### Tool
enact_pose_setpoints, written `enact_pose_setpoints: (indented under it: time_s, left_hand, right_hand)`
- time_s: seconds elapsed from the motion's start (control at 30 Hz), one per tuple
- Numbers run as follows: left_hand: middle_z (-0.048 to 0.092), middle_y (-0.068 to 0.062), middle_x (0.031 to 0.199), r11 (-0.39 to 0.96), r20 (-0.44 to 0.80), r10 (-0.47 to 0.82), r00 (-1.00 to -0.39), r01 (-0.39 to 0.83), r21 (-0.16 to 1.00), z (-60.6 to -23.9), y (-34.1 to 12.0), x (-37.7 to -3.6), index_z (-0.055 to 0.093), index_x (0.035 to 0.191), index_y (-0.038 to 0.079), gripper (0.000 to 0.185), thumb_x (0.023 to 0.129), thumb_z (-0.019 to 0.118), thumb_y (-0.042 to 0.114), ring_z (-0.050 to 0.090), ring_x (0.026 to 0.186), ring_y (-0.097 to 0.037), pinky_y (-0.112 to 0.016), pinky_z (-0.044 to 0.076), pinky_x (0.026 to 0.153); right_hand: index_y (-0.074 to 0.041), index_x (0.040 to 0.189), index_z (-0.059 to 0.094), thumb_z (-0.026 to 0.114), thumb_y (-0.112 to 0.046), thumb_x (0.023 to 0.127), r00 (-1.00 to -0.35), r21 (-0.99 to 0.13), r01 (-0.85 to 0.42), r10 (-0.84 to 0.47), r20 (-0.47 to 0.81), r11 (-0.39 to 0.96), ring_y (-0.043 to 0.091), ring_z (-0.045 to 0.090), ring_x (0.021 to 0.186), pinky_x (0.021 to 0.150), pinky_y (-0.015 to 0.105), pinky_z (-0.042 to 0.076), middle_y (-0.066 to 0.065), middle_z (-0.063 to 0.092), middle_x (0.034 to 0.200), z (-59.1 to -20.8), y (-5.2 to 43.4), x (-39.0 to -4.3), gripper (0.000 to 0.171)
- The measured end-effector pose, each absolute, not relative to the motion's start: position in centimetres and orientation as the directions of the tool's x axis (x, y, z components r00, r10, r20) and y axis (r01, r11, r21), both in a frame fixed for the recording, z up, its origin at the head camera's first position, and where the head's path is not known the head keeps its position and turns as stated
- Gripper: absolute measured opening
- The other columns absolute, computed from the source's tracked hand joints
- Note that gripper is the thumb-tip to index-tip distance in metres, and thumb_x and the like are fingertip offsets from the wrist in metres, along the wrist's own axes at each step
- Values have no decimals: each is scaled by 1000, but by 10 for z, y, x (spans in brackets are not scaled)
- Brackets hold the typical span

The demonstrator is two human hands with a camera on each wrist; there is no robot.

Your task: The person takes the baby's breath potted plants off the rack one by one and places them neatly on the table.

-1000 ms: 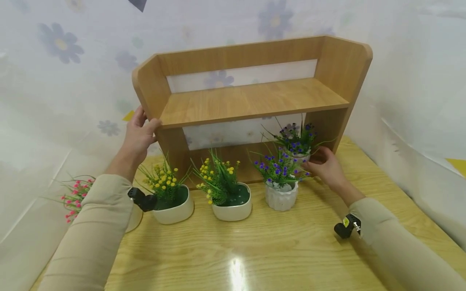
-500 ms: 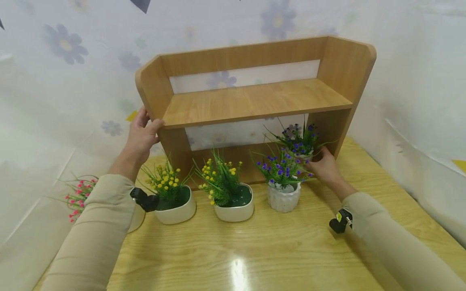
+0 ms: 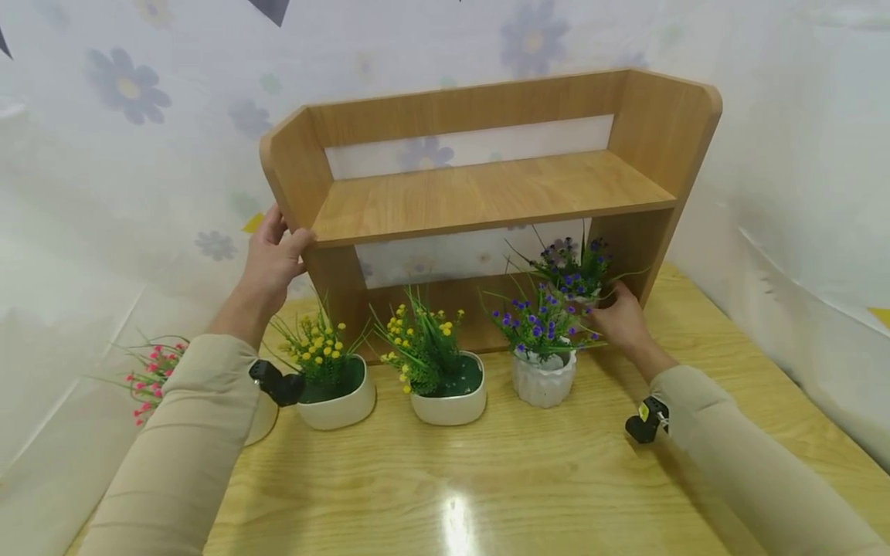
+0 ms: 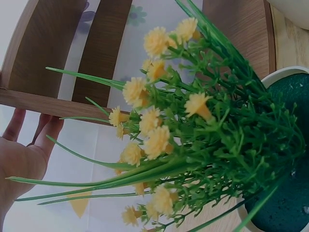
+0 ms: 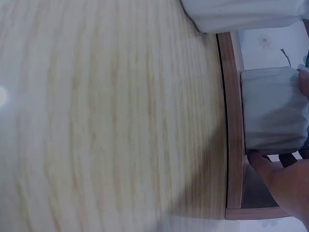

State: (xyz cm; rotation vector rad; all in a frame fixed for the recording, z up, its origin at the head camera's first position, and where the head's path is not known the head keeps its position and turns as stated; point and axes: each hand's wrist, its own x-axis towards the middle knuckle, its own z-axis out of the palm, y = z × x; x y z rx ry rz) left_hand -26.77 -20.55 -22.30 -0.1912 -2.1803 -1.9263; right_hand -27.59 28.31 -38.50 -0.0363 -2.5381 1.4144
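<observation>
Wooden shelf [image 3: 487,193] steadied on table [image 3: 528,479] by left hand [image 3: 273,259], fingers and thumb curled round left side panel. Purple flower pot [image 3: 572,272] held in lower compartment, right end, by right hand [image 3: 621,318]; fingers [image 5: 270,166] curled round white pot wall. Second purple pot [image 3: 544,363], two yellow flower pots [image 3: 334,378] lined up in front of shelf; pink flowers [image 3: 147,374] seen at far left
</observation>
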Motion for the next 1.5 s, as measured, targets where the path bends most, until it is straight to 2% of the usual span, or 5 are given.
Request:
enact_pose_setpoints:
  time_s: [0.13,0.43,0.83,1.13,1.5]
  left_hand:
    - [33,-5,159,133,254,-49,-966,245,960,-224,-205,-268,37,155,34,67,96,54,8,34,143,-34,-65,31,109]
    - [32,-4,159,146,255,-44,-966,247,958,-223,-207,-267,35,155,36,67,97,55,10,32,144,-34,-65,31,109]
    - [31,-3,160,138,255,-32,-966,248,959,-223,-205,-267,34,156,37,68,97,54,10,33,143,-33,-65,31,109]
    - [29,-2,161,149,258,-32,-966,251,956,-224,-204,-267,33,156,37,68,97,54,11,32,144,-33,-66,31,109]
    - [30,-4,160,155,258,-32,-966,250,956,-225,-205,-268,33,156,37,67,98,54,12,33,144,-33,-66,31,109]
  right_hand:
    - [11,133,43,62,1,87,-968,-833,-95,146,206,545,24,61,79,58,22,50,24,59,101,-386,283,-275,51]
    - [14,132,43,60,2,86,-960,-829,-83,178,215,553,42,58,94,55,23,49,30,56,108,-385,280,-272,50]
    - [9,123,48,69,-10,89,-951,-820,-86,200,237,566,19,55,73,56,25,49,14,57,91,-386,278,-274,44]
    - [11,130,47,62,-3,88,-949,-811,-70,211,233,581,28,55,77,64,31,44,19,59,93,-386,278,-274,47]
    - [7,119,53,60,2,84,-932,-821,-100,237,275,562,27,54,78,63,27,43,14,58,86,-389,276,-271,36]
